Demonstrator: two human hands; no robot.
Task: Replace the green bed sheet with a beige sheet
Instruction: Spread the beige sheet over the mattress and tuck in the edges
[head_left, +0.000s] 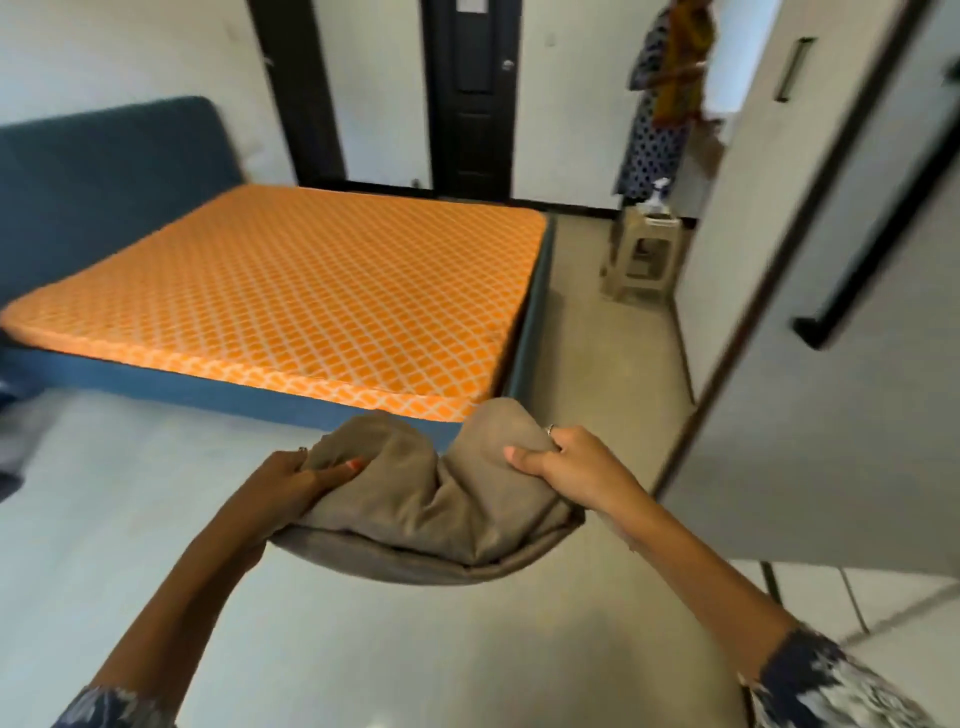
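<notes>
A folded beige sheet (431, 509) hangs between my hands, just short of the near corner of the bed. My left hand (296, 475) grips its left end, thumb on top. Its right end is bunched in the grip of my right hand (561, 457). The bed stands ahead of me with a bare orange-and-white patterned mattress (291, 291) on a blue frame (208, 387). No green sheet is in view.
A blue headboard (104, 171) rises at the left. A beige plastic stool (644, 249) with a spray bottle stands on the floor at the right of the bed. A wardrobe door (810, 291) stands open on my right. Dark doors (472, 98) and hanging clothes (665, 98) are behind.
</notes>
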